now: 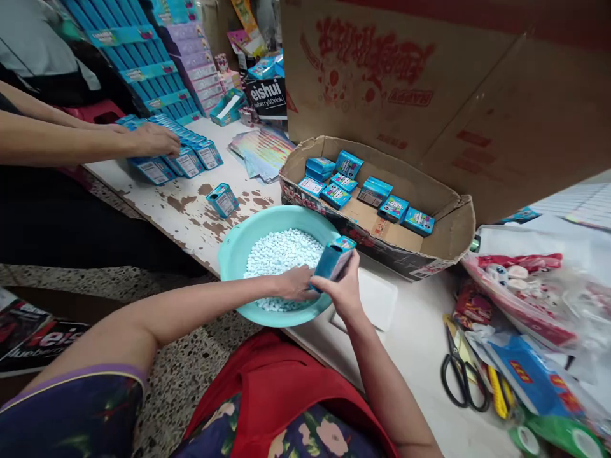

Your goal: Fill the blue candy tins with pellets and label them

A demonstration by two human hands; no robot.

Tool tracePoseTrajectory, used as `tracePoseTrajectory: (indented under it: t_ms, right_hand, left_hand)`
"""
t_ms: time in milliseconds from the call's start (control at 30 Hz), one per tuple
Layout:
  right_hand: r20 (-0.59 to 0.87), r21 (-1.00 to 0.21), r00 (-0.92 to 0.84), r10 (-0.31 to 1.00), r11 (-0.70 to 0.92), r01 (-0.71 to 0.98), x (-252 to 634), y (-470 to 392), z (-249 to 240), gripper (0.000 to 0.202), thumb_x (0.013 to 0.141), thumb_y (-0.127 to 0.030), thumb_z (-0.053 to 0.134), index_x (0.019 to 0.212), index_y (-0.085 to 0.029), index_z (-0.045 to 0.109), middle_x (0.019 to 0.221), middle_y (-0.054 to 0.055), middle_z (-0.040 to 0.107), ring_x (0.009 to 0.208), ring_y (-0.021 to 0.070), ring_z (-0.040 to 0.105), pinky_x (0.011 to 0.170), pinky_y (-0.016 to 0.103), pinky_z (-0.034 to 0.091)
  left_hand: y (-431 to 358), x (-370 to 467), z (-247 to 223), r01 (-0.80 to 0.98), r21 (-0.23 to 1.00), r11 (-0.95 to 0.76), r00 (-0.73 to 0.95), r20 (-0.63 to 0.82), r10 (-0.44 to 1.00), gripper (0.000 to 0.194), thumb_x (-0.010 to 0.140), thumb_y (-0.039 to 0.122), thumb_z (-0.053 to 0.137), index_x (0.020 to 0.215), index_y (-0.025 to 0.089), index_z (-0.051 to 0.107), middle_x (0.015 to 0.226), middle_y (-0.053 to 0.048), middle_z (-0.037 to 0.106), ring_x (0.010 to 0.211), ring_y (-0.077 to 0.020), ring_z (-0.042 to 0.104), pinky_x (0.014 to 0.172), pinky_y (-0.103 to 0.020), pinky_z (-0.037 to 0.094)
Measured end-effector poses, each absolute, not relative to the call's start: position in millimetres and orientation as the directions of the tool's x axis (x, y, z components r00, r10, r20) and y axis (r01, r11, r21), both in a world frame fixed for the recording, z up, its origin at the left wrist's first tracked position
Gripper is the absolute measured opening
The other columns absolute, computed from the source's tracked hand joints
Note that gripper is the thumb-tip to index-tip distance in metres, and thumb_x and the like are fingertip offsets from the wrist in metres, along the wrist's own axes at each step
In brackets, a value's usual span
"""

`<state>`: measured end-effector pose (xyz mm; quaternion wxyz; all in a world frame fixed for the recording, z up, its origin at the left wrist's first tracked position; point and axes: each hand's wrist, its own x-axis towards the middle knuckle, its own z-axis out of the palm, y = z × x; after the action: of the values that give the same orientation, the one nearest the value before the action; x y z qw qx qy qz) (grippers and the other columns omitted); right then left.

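Note:
A teal basin [230,245] of small pale blue pieces [281,251] stands at the table's edge. My left hand [298,283] reaches into it, over the pieces at the right side; its fingers are bent and partly hidden behind a small box. My right hand [344,286] holds that blue box [331,261], tilted, above the basin's right rim, with a dark opening at its upper end. Behind the basin a low cardboard tray [442,251] holds several blue boxes [394,208]. Another blue box [223,200] with an opening stands alone left of the basin.
At the left, another person's hands [155,140] touch rows of blue boxes [188,162]. A large carton [405,76] rises behind the tray. A white pad [377,299] lies right of the basin. Scissors [461,369], a yellow cutter [497,391] and plastic bags [534,366] lie at the right.

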<state>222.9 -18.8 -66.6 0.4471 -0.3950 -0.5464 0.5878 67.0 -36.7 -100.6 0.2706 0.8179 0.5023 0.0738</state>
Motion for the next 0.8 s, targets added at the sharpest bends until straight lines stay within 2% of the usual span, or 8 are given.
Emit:
tracePoseTrajectory:
  t_ms: [167,267,367,433,533,600,700,800]
  right_hand:
    - [-0.043,-0.999,-0.255,0.966,-0.044,0.002,209.0,-2.3,-65.3,0.092,0.048,-0.046,0.086,0.125,-0.022,0.04,0.122,0.008,0.057,0.111,0.0261,0.056,0.099,0.043,0.045]
    - [-0.135,-0.987,-0.307,0.942,-0.156,-0.044,201.6,4.8,-67.6,0.067,0.062,-0.058,0.074,0.112,-0.022,0.046,0.105,0.006,0.063,0.093,0.0226,0.061,0.086,0.041,0.052]
    - [-0.154,-0.965,-0.418,0.895,-0.227,-0.13,197.4,6.3,-69.5,0.055,0.069,-0.059,0.068,0.105,-0.023,0.049,0.102,0.005,0.066,0.089,0.0211,0.063,0.083,0.039,0.053]
    - [-0.128,-0.967,-0.478,0.869,-0.216,-0.134,197.2,3.8,-69.2,0.05,0.069,-0.055,0.072,0.101,-0.022,0.052,0.1,0.005,0.067,0.091,0.0213,0.064,0.084,0.038,0.053]
    - [-0.068,-0.993,-0.49,0.869,-0.108,-0.054,199.6,-2.7,-66.7,0.048,0.067,-0.049,0.076,0.1,-0.022,0.055,0.099,0.004,0.068,0.092,0.0217,0.063,0.085,0.038,0.051]
    - [0.011,-0.998,-0.475,0.88,0.039,0.048,201.7,-7.3,-64.0,0.046,0.069,-0.045,0.075,0.104,-0.022,0.057,0.103,0.005,0.067,0.094,0.0219,0.061,0.087,0.038,0.049]
    - [0.136,-0.938,-0.478,0.868,0.268,0.22,203.5,-13.8,-60.5,0.037,0.072,-0.037,0.072,0.104,-0.021,0.061,0.102,0.006,0.065,0.095,0.0234,0.059,0.087,0.038,0.046]
    - [0.208,-0.847,-0.508,0.836,0.414,0.335,202.5,-20.5,-59.8,0.032,0.073,-0.032,0.071,0.102,-0.021,0.063,0.101,0.007,0.065,0.096,0.0258,0.059,0.087,0.04,0.045]
  left_hand:
    - [-86.7,35.6,-78.6,0.866,0.319,-0.385,0.486,-0.359,0.796,0.032,0.084,0.039,0.048,0.103,0.02,0.065,0.099,-0.011,0.064,0.085,-0.0272,0.062,0.077,-0.038,0.046]
    - [-91.3,24.3,-74.6,0.928,0.262,-0.266,0.356,-0.407,0.841,0.031,0.08,0.035,0.048,0.101,0.022,0.067,0.094,-0.01,0.066,0.077,-0.0267,0.064,0.068,-0.036,0.046]
    - [-83.3,17.3,-75.3,0.949,0.311,-0.062,0.185,-0.387,0.903,0.026,0.076,0.034,0.051,0.089,0.022,0.069,0.081,-0.008,0.068,0.075,-0.0274,0.064,0.065,-0.034,0.044]
    - [-77.6,12.9,-73.3,0.875,0.466,0.129,0.053,-0.357,0.933,0.022,0.074,0.035,0.054,0.083,0.021,0.069,0.07,-0.005,0.066,0.07,-0.0244,0.063,0.062,-0.031,0.043]
    - [-75.3,9.2,-61.6,0.467,0.79,0.397,-0.179,-0.356,0.917,0.017,0.069,0.036,0.061,0.075,0.02,0.065,0.058,0.0,0.058,0.051,-0.015,0.052,0.048,-0.025,0.037]
    - [-77.0,11.5,-48.2,0.091,0.908,0.41,-0.28,-0.371,0.885,0.019,0.068,0.037,0.064,0.072,0.019,0.06,0.055,0.002,0.053,0.042,-0.0099,0.043,0.039,-0.021,0.027]
    - [-76.8,22.3,-27.6,-0.296,0.928,0.226,-0.346,-0.324,0.88,0.025,0.068,0.037,0.07,0.072,0.018,0.055,0.057,0.003,0.053,0.039,-0.0064,0.04,0.036,-0.018,0.023]
    - [-68.0,35.7,-17.4,-0.461,0.887,0.032,-0.422,-0.251,0.871,0.025,0.067,0.033,0.071,0.071,0.018,0.052,0.058,0.003,0.052,0.042,-0.0059,0.043,0.037,-0.018,0.028]
